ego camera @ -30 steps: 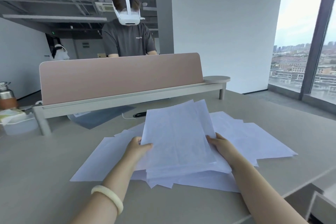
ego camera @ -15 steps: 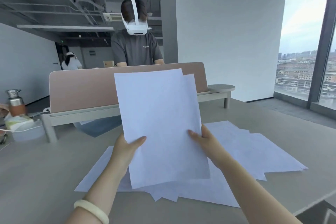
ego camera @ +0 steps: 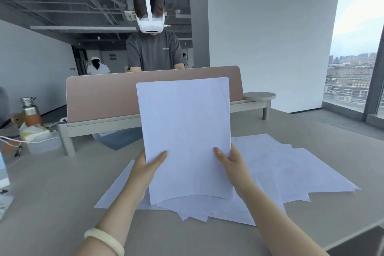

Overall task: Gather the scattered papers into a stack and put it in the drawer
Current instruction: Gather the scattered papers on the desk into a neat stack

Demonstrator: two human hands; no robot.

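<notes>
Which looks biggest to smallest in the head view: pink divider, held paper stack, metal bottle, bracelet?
1. Pink desk divider panel
2. Held white paper stack, though nearness enlarges it
3. Cream bracelet and steel bottle: too alike; the bracelet is much nearer.

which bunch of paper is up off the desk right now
The squared-up stack of papers, held upright between the left hand and right hand. The loose sheets lie flat, fanned across the desk.
</notes>
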